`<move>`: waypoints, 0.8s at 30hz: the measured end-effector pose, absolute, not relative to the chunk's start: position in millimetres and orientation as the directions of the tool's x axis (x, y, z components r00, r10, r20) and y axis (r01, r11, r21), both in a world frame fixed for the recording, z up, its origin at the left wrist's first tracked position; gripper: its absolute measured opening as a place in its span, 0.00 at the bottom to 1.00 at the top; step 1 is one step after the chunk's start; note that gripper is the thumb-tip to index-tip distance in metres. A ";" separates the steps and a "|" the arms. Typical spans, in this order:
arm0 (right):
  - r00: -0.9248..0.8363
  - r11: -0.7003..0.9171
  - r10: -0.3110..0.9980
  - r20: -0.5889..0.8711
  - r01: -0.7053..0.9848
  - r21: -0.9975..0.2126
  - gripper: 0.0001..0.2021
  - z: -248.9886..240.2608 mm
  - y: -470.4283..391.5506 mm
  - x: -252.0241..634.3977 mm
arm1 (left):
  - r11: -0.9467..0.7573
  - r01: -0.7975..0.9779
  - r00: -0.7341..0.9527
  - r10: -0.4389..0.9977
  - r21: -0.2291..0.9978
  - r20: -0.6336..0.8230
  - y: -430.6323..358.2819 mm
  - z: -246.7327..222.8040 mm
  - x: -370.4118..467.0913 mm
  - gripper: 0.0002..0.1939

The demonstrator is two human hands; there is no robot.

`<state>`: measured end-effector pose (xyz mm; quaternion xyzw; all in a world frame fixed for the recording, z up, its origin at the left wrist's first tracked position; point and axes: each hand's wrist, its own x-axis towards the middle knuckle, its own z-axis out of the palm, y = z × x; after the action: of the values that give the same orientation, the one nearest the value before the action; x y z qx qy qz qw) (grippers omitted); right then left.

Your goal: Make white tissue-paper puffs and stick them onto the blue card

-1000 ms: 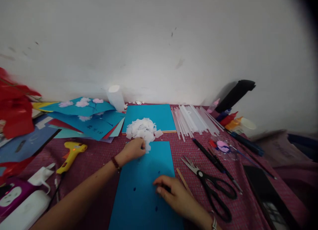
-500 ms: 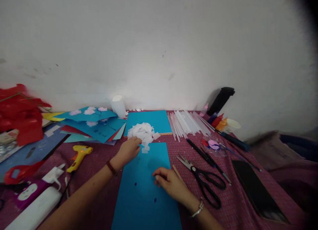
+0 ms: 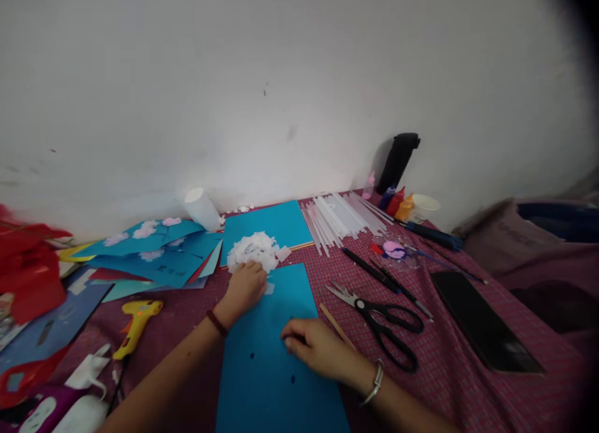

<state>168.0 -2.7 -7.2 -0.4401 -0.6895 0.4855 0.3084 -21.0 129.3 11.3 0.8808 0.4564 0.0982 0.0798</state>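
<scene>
Head view: left hand (image 3: 246, 286) at the white scraps (image 3: 253, 247), its grip too hidden to tell; right hand (image 3: 314, 345) loosely curled, grip narrow, over the blue sheet (image 3: 262, 395); scissors (image 3: 386, 339) right, glue gun (image 3: 135, 324) left.

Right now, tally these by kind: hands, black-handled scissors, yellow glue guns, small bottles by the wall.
Hands: 2 (left hand, right hand)
Black-handled scissors: 1
Yellow glue gun: 1
Small bottles: 4 (pink bottle, dark blue bottle, red bottle, orange bottle)
Total: 8
</scene>
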 end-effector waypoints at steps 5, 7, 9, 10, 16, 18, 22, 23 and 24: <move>-0.361 0.012 0.930 -0.068 0.214 -0.977 0.08 -16.5 1.5 166.7 | -0.384 0.759 0.375 0.918 0.525 0.130 125.2 33.3 -29.2 0.11; -0.279 -0.095 0.954 -0.110 0.068 -0.993 0.09 -17.0 3.3 164.9 | -0.254 0.611 0.319 0.946 0.750 0.060 110.2 41.6 -30.7 0.11; -0.232 -0.147 0.966 -0.115 -0.124 -0.981 0.12 -10.5 3.0 162.1 | -0.028 0.323 0.297 0.952 0.946 -0.073 90.2 47.1 -30.3 0.11; -0.233 -0.154 0.967 -0.103 -0.210 -0.966 0.15 -4.9 1.9 160.2 | 0.087 0.186 0.306 0.941 0.979 -0.142 79.8 48.7 -29.5 0.11; -0.235 -0.200 0.964 -0.121 -0.350 -0.915 0.20 23.6 -9.4 137.8 | 0.209 0.122 0.363 0.900 0.970 -0.240 34.3 47.1 -22.2 0.08; -0.183 -0.203 0.972 -0.149 -0.323 -0.925 0.19 21.8 -14.2 128.5 | 0.234 0.109 0.378 0.889 0.966 -0.258 24.7 41.9 -20.4 0.10; -0.173 -0.208 0.970 -0.171 -0.226 -0.952 0.16 12.0 -29.6 125.0 | 0.192 0.176 0.376 0.893 0.965 -0.246 9.3 27.9 -24.1 0.10; -0.185 -0.182 0.971 -0.153 -0.150 -0.972 0.13 10.8 -34.6 130.4 | 0.160 0.215 0.363 0.903 0.963 -0.231 7.9 25.3 -28.1 0.09; -0.189 -0.130 0.974 -0.122 -0.034 -0.991 0.10 10.5 -40.0 138.8 | 0.140 0.249 0.345 0.912 0.958 -0.222 8.2 23.4 -33.6 0.09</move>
<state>138.8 -40.0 10.5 -0.4701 -0.5002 0.5867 0.4296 -33.6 8.2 23.4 0.5883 0.4932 0.2900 0.5715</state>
